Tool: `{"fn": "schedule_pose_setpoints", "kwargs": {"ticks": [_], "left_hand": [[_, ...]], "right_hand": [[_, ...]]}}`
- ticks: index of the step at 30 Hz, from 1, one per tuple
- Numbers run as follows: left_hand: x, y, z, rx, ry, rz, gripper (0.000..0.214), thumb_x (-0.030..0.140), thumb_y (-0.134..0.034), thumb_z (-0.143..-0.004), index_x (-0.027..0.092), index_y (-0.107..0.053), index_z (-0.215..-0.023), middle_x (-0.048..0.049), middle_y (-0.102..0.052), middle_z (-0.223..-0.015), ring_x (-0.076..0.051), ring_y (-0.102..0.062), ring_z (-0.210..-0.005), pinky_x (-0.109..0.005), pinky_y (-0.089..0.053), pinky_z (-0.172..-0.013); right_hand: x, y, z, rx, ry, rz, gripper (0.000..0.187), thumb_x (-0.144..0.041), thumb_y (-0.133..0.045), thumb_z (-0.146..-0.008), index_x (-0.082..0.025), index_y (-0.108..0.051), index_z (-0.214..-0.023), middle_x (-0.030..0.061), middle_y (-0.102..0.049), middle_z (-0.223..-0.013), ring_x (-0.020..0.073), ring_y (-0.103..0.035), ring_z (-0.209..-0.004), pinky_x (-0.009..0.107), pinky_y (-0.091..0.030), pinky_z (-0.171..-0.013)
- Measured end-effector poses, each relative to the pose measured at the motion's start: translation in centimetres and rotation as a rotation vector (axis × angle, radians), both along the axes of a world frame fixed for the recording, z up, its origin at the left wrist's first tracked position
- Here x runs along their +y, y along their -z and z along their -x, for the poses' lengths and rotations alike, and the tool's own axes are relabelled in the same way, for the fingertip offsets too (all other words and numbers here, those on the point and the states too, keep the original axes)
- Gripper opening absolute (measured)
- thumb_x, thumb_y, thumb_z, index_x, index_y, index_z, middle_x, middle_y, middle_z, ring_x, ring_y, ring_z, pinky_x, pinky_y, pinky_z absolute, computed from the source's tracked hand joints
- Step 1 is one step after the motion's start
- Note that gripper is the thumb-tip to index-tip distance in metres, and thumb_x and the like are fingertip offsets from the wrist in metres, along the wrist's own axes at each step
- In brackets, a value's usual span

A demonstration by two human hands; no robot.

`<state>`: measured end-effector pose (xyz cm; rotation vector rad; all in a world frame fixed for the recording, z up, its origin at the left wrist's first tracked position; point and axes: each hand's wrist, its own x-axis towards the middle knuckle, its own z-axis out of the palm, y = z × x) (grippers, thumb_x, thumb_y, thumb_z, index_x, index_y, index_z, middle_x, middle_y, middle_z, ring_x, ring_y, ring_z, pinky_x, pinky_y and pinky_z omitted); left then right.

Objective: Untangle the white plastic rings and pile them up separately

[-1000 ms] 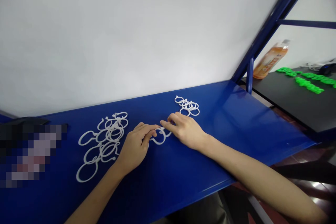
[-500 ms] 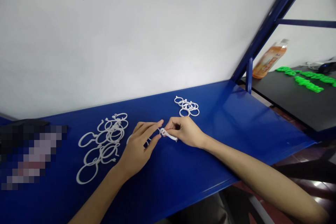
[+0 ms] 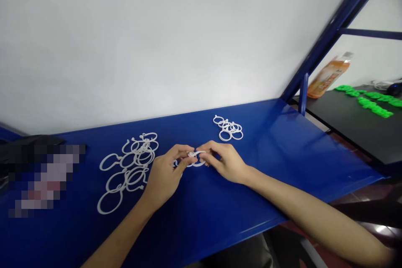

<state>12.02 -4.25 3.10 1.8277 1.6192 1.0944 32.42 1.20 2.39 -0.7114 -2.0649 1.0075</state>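
Between the fingertips of both hands is a white plastic ring [image 3: 199,164], held just above the blue tabletop. My left hand [image 3: 168,171] is closed on its left side, thumb and fingers pinching near where the ring's ends meet. My right hand [image 3: 224,160] pinches the ring's right side. Part of another white ring peeks out under my left fingers, mostly hidden. Left of my left hand lies a loose pile of white rings [image 3: 109,204], several with open ends and small knobs. Beyond my right hand sits a smaller cluster of closed white rings [image 3: 225,135].
The blue table [image 3: 220,217] runs along a pale wall [image 3: 188,42]. A blue metal frame [image 3: 303,94] rises at its right end. Past it, a black table [image 3: 348,127] bears an orange bottle [image 3: 328,76] and green pieces [image 3: 375,106]. A dark bag [image 3: 31,140] lies at far left.
My left hand has closed from spread fingers onto the ring. The white strip in my right hand now shows as a rounded ring between both hands. The view has shifted slightly.
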Motion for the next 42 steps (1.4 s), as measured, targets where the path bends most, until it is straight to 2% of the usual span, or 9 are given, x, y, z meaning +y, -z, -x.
{"fn": "schedule_pose_setpoints", "kwargs": {"ticks": [2, 6, 12, 18, 22, 26, 31, 38, 42], "left_hand": [[-0.1, 0.0, -0.1, -0.006, 0.012, -0.036, 0.023, 0.045, -0.066, -0.088, 0.027, -0.07, -0.103, 0.0026, -0.076, -0.08, -0.015, -0.069, -0.068, -0.023, -0.05, -0.056], [-0.3, 0.1, -0.1, 0.011, 0.077, -0.152, 0.018, 0.038, -0.061, -0.093, 0.026, -0.072, -0.086, 0.0025, -0.074, -0.076, -0.014, -0.067, -0.069, -0.026, -0.052, -0.067], [-0.6, 0.3, -0.4, 0.02, 0.175, -0.363, 0.015, 0.026, -0.059, -0.096, 0.027, -0.072, -0.088, 0.0032, -0.071, -0.068, -0.014, -0.062, -0.07, -0.029, -0.051, -0.07], [-0.4, 0.4, -0.4, 0.066, 0.186, -0.396, 0.014, 0.023, -0.06, -0.096, 0.025, -0.069, -0.084, 0.0037, -0.07, -0.07, -0.015, -0.062, -0.074, -0.031, -0.05, -0.073], [0.6, 1.2, 0.1, 0.244, 0.121, -0.318, 0.011, 0.032, -0.062, -0.095, 0.025, -0.07, -0.096, 0.0004, -0.074, -0.089, -0.018, -0.063, -0.088, -0.034, -0.051, -0.083], [1.1, 2.2, 0.9, 0.545, 0.047, -0.203, 0.038, 0.042, -0.064, -0.091, 0.024, -0.065, -0.124, -0.0064, -0.07, -0.117, -0.028, -0.059, -0.111, -0.047, -0.048, -0.097], [1.0, 3.0, 1.4, 0.702, 0.06, -0.131, 0.049, 0.047, -0.061, -0.09, 0.019, -0.061, -0.13, -0.0108, -0.067, -0.123, -0.033, -0.056, -0.117, -0.052, -0.046, -0.099], [0.9, 2.9, 1.0, 0.566, 0.093, -0.219, 0.056, 0.04, -0.063, -0.091, 0.024, -0.047, -0.142, -0.0084, -0.065, -0.127, -0.029, -0.058, -0.118, -0.048, -0.046, -0.101], [0.5, 2.5, 0.5, 0.51, 0.099, -0.296, 0.063, 0.036, -0.067, -0.09, 0.025, -0.04, -0.146, -0.0085, -0.064, -0.128, -0.028, -0.06, -0.117, -0.046, -0.048, -0.1]], "right_hand": [[-0.2, 0.1, 0.0, -0.005, -0.024, 0.014, 0.02, -0.034, -0.053, -0.101, -0.018, -0.065, -0.104, 0.0019, -0.071, -0.083, 0.0112, -0.067, -0.067, 0.023, -0.054, -0.064], [-0.3, 0.0, -0.1, -0.004, -0.1, 0.007, 0.02, -0.032, -0.052, -0.102, -0.018, -0.064, -0.097, 0.001, -0.07, -0.077, 0.0103, -0.065, -0.063, 0.021, -0.052, -0.061], [-0.3, -0.6, -0.3, -0.039, -0.134, -0.096, 0.022, -0.029, -0.046, -0.104, -0.017, -0.065, -0.103, 0.0011, -0.069, -0.077, 0.0105, -0.065, -0.065, 0.021, -0.051, -0.062], [-0.3, -0.3, -0.3, -0.08, -0.175, -0.236, 0.023, -0.024, -0.044, -0.105, -0.015, -0.065, -0.107, 0.0038, -0.07, -0.086, 0.0116, -0.067, -0.072, 0.022, -0.053, -0.069], [1.3, 0.7, -0.4, -0.107, -0.044, -0.352, 0.022, -0.026, -0.048, -0.104, -0.017, -0.067, -0.107, 0.0077, -0.072, -0.099, 0.0157, -0.069, -0.087, 0.028, -0.056, -0.08], [4.3, 1.3, -1.7, -0.21, 0.309, -0.46, 0.021, -0.025, -0.054, -0.101, -0.018, -0.072, -0.109, 0.009, -0.069, -0.1, 0.0183, -0.067, -0.086, 0.032, -0.056, -0.08], [7.2, 1.4, -3.7, -0.47, 0.64, -0.491, 0.025, -0.024, -0.053, -0.1, -0.018, -0.074, -0.112, 0.0104, -0.068, -0.099, 0.0227, -0.063, -0.09, 0.035, -0.055, -0.078], [7.3, 1.2, -4.1, -0.553, 0.745, -0.58, 0.029, -0.031, -0.055, -0.099, -0.017, -0.074, -0.115, 0.0141, -0.068, -0.101, 0.0275, -0.06, -0.094, 0.041, -0.055, -0.082], [4.8, -0.3, -2.9, -0.304, 0.521, -0.527, 0.027, -0.034, -0.055, -0.1, -0.018, -0.072, -0.115, 0.0105, -0.069, -0.099, 0.0236, -0.062, -0.092, 0.04, -0.053, -0.086]]}}
